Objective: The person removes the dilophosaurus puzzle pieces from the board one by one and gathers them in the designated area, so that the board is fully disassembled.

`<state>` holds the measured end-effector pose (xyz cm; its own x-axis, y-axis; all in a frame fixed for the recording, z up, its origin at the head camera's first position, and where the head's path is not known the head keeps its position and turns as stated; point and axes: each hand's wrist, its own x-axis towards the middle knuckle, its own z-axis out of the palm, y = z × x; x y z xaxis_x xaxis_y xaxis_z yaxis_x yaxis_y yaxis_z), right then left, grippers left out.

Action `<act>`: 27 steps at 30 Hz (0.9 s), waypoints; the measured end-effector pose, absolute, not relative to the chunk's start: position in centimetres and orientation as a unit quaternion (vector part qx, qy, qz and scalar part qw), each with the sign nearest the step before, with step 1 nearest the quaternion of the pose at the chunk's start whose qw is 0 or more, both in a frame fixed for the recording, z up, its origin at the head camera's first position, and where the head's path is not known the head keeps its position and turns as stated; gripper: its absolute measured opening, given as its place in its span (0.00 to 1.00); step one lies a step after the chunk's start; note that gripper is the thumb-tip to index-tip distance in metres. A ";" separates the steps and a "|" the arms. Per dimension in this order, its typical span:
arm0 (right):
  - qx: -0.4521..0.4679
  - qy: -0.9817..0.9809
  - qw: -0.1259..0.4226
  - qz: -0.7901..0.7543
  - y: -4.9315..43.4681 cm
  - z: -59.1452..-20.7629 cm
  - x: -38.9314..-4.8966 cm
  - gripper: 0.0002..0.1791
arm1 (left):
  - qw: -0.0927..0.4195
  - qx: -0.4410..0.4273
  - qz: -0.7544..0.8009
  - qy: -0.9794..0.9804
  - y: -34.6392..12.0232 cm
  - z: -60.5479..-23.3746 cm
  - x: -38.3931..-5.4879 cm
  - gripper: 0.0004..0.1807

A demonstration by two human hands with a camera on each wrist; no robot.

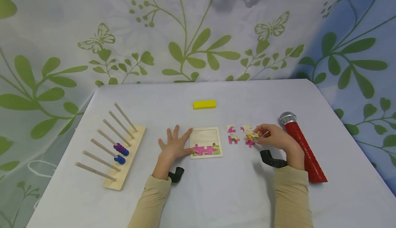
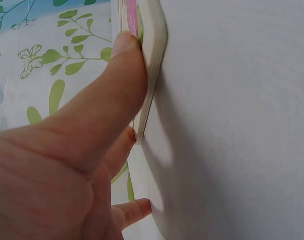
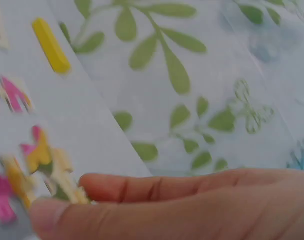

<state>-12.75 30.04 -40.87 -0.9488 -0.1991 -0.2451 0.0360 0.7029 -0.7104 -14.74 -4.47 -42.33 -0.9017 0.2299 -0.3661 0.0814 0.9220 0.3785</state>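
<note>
A small square wooden puzzle tray lies mid-table, with several pink and green pieces fitted along its near side. My left hand rests beside it with fingers spread, the thumb on the tray's left border; the left wrist view shows that thumb pressing the edge. To the right of the tray my right hand pinches a yellow, green and cream puzzle piece between thumb and fingers. Other loose pieces lie between it and the tray, and a pink one appears beside the held piece.
A yellow block lies beyond the tray. On the left stands a wooden peg rack with blue and purple beads on two pegs. A red microphone lies by my right forearm. A patterned cloth hangs behind the table.
</note>
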 end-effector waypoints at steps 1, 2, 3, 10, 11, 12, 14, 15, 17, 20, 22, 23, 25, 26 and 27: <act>-0.034 0.911 0.158 -0.379 30.8 -40.9 -12.4 0.18 | 0.206 0.081 0.181 0.958 -4.5 -42.3 -14.7 0.43; -0.026 0.912 0.164 -0.375 31.4 -40.9 -12.2 0.19 | 0.205 0.082 0.182 0.958 -4.5 -42.3 -14.7 0.43; -0.017 0.913 0.168 -0.371 31.9 -41.0 -11.9 0.19 | 0.205 0.082 0.182 0.958 -4.5 -42.3 -14.7 0.43; 0.007 0.915 0.175 -0.364 33.0 -41.4 -11.4 0.20 | 0.206 0.085 0.177 0.959 -4.6 -42.5 -14.6 0.45; 0.009 0.916 0.175 -0.362 33.0 -41.4 -11.4 0.20 | 0.206 0.086 0.176 0.959 -4.6 -42.5 -14.7 0.46; 0.012 0.917 0.175 -0.359 33.0 -41.4 -11.4 0.20 | 0.207 0.088 0.175 0.958 -4.6 -42.5 -14.7 0.47; 0.011 0.917 0.173 -0.360 32.8 -41.2 -11.6 0.21 | 0.209 0.092 0.172 0.958 -4.5 -42.4 -14.7 0.49; 0.008 0.917 0.170 -0.361 32.5 -41.1 -11.7 0.21 | 0.209 0.094 0.172 0.958 -4.5 -42.4 -14.6 0.51; -0.005 0.915 0.167 -0.366 31.8 -40.8 -12.0 0.22 | 0.210 0.098 0.168 0.958 -4.4 -42.2 -14.6 0.53; -0.033 0.911 0.169 -0.376 29.6 -40.4 -12.6 0.22 | 0.210 0.103 0.168 0.958 -4.4 -42.1 -14.5 0.56; -0.058 0.910 0.165 -0.375 27.4 -40.2 -13.1 0.20 | 0.212 0.105 0.168 0.957 -4.4 -42.1 -14.5 0.57; -0.073 0.911 0.161 -0.372 26.0 -40.3 -13.3 0.19 | 0.214 0.106 0.167 0.957 -4.5 -42.1 -14.5 0.58; -0.115 0.910 0.146 -0.370 22.9 -40.7 -13.6 0.18 | 0.218 0.106 0.163 0.956 -4.5 -42.1 -14.5 0.58; -0.139 0.908 0.140 -0.369 21.3 -41.0 -13.7 0.18 | 0.219 0.105 0.161 0.957 -4.6 -42.2 -14.5 0.58; -0.166 0.906 0.134 -0.366 19.8 -41.3 -13.8 0.18 | 0.219 0.105 0.157 0.957 -4.6 -42.2 -14.5 0.59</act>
<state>-13.76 19.76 -41.26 -0.9095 -0.3977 -0.1209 -0.2023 0.6775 -0.7072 -14.53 -4.59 -42.19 -0.8816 0.2704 -0.3868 0.1326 0.9285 0.3469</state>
